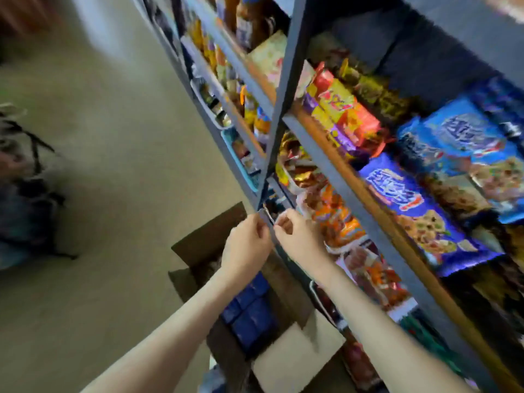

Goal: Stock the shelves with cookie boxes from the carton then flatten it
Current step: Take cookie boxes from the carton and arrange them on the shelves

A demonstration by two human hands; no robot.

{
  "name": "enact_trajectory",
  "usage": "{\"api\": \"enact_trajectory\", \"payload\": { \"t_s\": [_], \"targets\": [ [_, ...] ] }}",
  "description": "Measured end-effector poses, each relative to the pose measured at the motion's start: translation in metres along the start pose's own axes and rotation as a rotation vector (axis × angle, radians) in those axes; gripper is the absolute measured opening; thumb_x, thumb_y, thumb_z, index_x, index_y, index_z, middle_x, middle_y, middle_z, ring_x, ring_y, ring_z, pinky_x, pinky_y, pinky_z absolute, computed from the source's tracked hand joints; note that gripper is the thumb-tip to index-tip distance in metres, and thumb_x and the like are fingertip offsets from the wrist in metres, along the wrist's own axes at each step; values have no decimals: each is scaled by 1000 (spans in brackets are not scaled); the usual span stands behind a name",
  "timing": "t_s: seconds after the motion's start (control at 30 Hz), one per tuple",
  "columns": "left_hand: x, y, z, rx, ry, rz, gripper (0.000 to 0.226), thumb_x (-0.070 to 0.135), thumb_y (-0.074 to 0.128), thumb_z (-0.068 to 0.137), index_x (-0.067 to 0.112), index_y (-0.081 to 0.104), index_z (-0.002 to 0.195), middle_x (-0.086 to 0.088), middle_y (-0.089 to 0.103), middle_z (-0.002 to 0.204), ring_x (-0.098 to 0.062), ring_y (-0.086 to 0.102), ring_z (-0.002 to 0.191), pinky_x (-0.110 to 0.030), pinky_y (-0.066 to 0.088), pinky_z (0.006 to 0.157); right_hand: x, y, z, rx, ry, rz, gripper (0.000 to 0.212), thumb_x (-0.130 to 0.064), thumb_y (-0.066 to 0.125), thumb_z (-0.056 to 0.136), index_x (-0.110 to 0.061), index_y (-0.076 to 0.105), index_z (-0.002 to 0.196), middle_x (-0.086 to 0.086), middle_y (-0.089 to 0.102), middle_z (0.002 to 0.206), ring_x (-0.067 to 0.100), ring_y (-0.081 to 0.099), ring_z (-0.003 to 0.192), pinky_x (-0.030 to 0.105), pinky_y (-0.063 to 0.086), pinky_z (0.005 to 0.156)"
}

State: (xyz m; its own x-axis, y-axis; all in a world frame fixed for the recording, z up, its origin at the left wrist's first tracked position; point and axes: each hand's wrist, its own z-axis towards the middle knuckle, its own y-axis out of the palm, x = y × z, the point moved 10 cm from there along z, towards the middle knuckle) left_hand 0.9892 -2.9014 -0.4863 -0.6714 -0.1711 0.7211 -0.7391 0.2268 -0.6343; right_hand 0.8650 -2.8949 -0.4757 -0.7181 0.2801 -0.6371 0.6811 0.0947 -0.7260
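Fingers (pixel 259 226) on the left hand (pixel 246 245) pinch some small grey thing (pixel 266 216), too blurry to name, right by the shelf (pixel 334 171) post. The right hand (pixel 295 236) is curled up just beside it, can't tell if it's gripping. The open carton (pixel 209 236) sits on the floor (pixel 113 165) under both arms, blue cookie boxes (pixel 249 310) inside.

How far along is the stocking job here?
Done: the brown cardboard carton stands open. In hand: left hand and right hand pinch a thin grey strip, too blurred to identify. Left: dark blue boxes fill the carton; it is not yet flattened.
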Motion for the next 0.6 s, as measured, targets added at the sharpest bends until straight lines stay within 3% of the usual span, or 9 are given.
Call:
{"api": "enact_trajectory", "payload": {
  "t_s": [0.13, 0.2, 0.27, 0.37, 0.43, 0.5, 0.6],
  "targets": [
    [-149, 58, 28, -3, -266, 10, 18, 24, 43, 94, 15, 58, 95, -3, 67, 88, -22, 62, 82, -39, 52, 75, 66, 133, 36, -192, 45, 9, 3, -17, 59, 89, -20, 57, 89, -2, 63, 89, 15, 56, 81, 21, 40, 65],
    [-220, 97, 36, -22, -374, 19, 17, 22, 43, 94, 14, 58, 95, -4, 67, 91, -22, 62, 83, -35, 51, 74, 107, 196, 50, -242, 86, 24, 9, -17, 58, 90, -24, 53, 87, -7, 59, 86, 10, 53, 78, 9, 34, 56],
    [-284, 139, 42, -45, -475, 9, 14, 20, 43, 95, 14, 56, 96, -2, 65, 92, -14, 59, 77, -28, 48, 67, 153, 260, 59, -299, 143, 47, 9, -15, 57, 91, -23, 53, 90, -8, 56, 85, 6, 52, 74, 4, 37, 55],
    [-376, 208, 50, -77, -641, -70, 13, 15, 44, 96, 14, 52, 106, 4, 58, 94, -3, 50, 63, -9, 37, 47, 227, 358, 67, -409, 261, 68, 10, -14, 55, 93, -22, 52, 99, -5, 56, 93, 6, 55, 83, 8, 40, 61],
    [-437, 256, 59, -104, -742, -124, 24, 12, 44, 96, 11, 48, 120, 1, 58, 105, -3, 50, 64, -9, 37, 44, 277, 418, 76, -465, 328, 67, 15, -13, 55, 93, -21, 51, 106, 0, 57, 103, 13, 56, 92, 16, 41, 70],
    [-495, 301, 69, -134, -843, -172, 40, 8, 44, 95, 7, 39, 134, -9, 56, 119, -10, 58, 79, -13, 44, 56, 321, 471, 88, -510, 376, 38, 26, -12, 54, 94, -16, 50, 119, 5, 56, 116, 15, 54, 99, 21, 41, 77],
    [-565, 357, 82, -148, -1008, -254, 48, 9, 43, 95, 4, 31, 142, -16, 46, 134, -29, 50, 119, -31, 44, 96, 367, 539, 112, -596, 358, -55, 44, -11, 52, 95, -13, 39, 137, 11, 49, 130, 26, 50, 115, 25, 38, 83]
  ]
}}
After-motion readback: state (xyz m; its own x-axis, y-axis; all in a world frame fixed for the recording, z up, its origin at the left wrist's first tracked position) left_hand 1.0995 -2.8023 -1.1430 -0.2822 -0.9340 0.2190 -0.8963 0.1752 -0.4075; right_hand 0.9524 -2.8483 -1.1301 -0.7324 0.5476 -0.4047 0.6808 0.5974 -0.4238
